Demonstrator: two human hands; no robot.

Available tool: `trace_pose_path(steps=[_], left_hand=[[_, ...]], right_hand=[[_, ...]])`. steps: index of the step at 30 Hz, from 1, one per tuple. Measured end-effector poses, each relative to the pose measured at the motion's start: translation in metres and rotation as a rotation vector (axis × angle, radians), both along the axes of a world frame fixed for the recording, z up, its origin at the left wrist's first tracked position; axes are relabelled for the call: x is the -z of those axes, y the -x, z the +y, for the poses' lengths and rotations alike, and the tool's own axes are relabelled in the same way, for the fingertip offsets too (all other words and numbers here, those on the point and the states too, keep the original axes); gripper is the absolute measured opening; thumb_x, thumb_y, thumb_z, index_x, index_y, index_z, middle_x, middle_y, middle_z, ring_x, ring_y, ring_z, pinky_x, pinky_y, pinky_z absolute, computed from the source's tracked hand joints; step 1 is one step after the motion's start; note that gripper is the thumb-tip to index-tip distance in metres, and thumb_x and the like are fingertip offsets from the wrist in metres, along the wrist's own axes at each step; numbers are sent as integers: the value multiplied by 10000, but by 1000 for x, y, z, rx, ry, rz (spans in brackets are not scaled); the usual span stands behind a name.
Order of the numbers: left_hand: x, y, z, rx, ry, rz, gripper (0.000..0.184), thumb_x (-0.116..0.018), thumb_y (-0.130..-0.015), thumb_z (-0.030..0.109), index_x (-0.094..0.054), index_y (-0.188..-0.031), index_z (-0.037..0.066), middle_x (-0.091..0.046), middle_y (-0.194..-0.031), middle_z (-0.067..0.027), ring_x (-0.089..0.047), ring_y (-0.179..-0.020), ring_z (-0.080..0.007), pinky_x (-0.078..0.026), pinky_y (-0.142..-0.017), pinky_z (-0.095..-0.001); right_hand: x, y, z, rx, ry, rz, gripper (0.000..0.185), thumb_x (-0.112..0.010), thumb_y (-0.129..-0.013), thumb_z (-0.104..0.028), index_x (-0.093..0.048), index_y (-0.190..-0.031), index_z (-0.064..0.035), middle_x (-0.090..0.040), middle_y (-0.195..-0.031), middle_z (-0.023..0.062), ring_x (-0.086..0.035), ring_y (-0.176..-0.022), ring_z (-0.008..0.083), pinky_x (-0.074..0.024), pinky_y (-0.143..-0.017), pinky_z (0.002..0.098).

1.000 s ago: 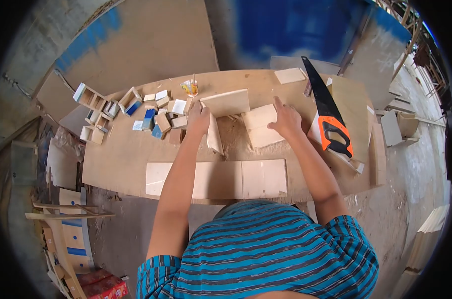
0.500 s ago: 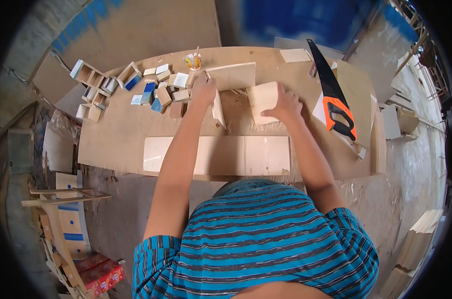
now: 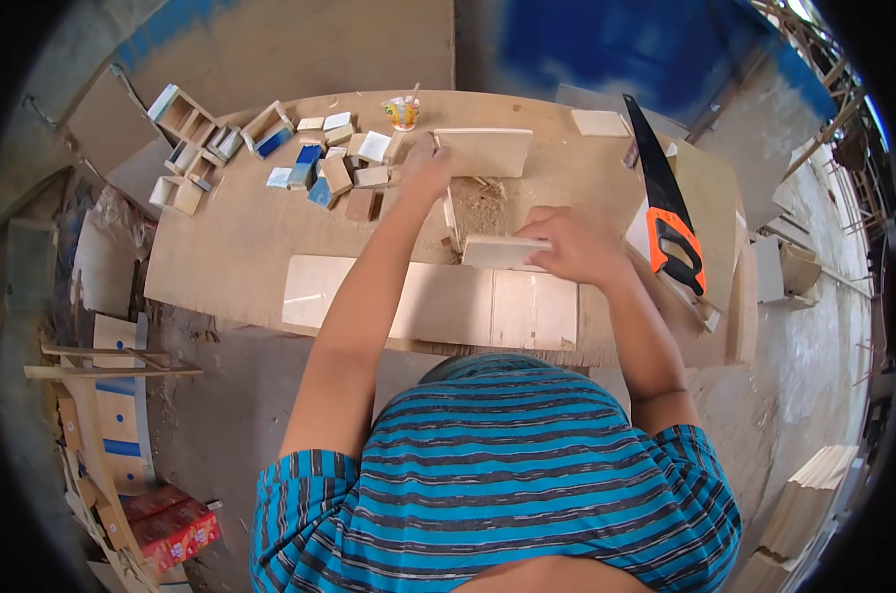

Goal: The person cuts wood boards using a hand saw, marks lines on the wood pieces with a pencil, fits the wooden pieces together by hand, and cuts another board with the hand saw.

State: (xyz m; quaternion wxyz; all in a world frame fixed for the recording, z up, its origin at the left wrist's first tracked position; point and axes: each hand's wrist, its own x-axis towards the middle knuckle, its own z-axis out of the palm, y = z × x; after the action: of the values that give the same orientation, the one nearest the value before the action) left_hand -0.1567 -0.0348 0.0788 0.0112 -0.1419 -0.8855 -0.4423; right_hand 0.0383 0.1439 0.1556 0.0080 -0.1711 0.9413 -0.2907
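Note:
My left hand (image 3: 426, 166) is closed on a thin wooden side panel (image 3: 452, 219) at the corner where it meets an upright back panel (image 3: 488, 151). Its fingertips are partly hidden. With my right hand (image 3: 578, 245) I grip a short wooden board (image 3: 495, 252) by its right end, standing on edge at the front of the side panel. Whether the two touch is hard to make out. Between the panels lies a patch of sawdust (image 3: 481, 206). A long pale plank (image 3: 438, 304) lies flat between me and these pieces.
A handsaw (image 3: 673, 233) with an orange and black handle lies on the right. Several wood blocks (image 3: 336, 176) and small open boxes (image 3: 179, 193) cover the left side of the worktable (image 3: 226, 282). A cup (image 3: 402, 115) holding a stick stands at the back.
My right hand has brought the short board toward me and to the left, turning it from lying flatter to standing on edge. My left hand stays at the panel corner.

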Motion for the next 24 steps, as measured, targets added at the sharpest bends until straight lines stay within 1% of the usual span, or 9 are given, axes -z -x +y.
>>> trace_pose_path(steps=[1,4,7,10,12,15,18,21,24], left_hand=[[0,-1,0,6,-26,-10,339,-454,-816,297,-517,-945,-10,-592,-946,-251,-556,-928,-411,-408,-824,-471],[-3,-5,-1,9,-95,-36,330,-464,-809,296,-508,-926,-10,-588,-917,-243,-555,-901,-403,-411,-801,-458],[-3,-7,1,-11,-142,-54,316,-475,-802,291,-501,-913,-3,-585,-893,-235,-554,-882,-397,-413,-785,-446],[9,-1,3,-14,-190,-60,309,-481,-797,286,-502,-924,5,-587,-888,-229,-553,-873,-392,-417,-779,-436],[14,0,5,-14,-247,-51,316,-483,-795,285,-512,-949,10,-591,-899,-227,-551,-867,-392,-419,-776,-431],[17,1,7,18,-373,19,343,-490,-791,290,-531,-1001,21,-601,-905,-213,-559,-850,-357,-426,-768,-407],[7,-7,3,50,-409,-104,370,-497,-795,285,-542,-1054,25,-621,-921,-177,-577,-849,-289,-430,-771,-389],[17,-2,2,132,-565,-143,452,-536,-802,313,-514,-1144,19,-608,-1025,-153,-559,-918,-231,-422,-817,-370],[13,-11,-4,178,-530,-261,699,-528,-844,356,-292,-1425,48,-398,-1392,-153,-381,-1265,-268,-274,-1050,-345]], right_hand=[[4,1,-5,-17,-28,16,246,-685,-687,-100,-689,-930,-66,-615,-890,100,-588,-881,317,-472,-758,398],[8,5,-16,30,-135,35,243,-661,-701,-84,-690,-942,-86,-601,-874,95,-585,-897,304,-475,-774,410],[14,10,-18,10,-113,61,229,-661,-710,-86,-688,-937,-92,-589,-863,97,-584,-885,304,-479,-770,411],[16,12,-24,37,-147,61,192,-669,-714,-95,-677,-905,-75,-584,-874,95,-584,-882,304,-481,-763,416],[23,17,-23,22,-175,125,177,-674,-717,-96,-663,-890,-62,-579,-878,94,-583,-882,302,-483,-754,416],[23,18,-24,35,-218,163,168,-678,-720,-97,-645,-878,-50,-573,-888,92,-582,-885,299,-487,-744,415],[25,19,-24,52,-219,196,181,-680,-711,-92,-636,-882,-53,-564,-882,94,-575,-872,303,-482,-733,414],[26,19,-24,54,-211,231,192,-678,-708,-89,-636,-893,-63,-561,-878,90,-571,-867,302,-481,-733,412],[28,19,-24,66,-201,232,203,-677,-709,-89,-637,-907,-72,-565,-883,84,-573,-870,299,-485,-741,409]])
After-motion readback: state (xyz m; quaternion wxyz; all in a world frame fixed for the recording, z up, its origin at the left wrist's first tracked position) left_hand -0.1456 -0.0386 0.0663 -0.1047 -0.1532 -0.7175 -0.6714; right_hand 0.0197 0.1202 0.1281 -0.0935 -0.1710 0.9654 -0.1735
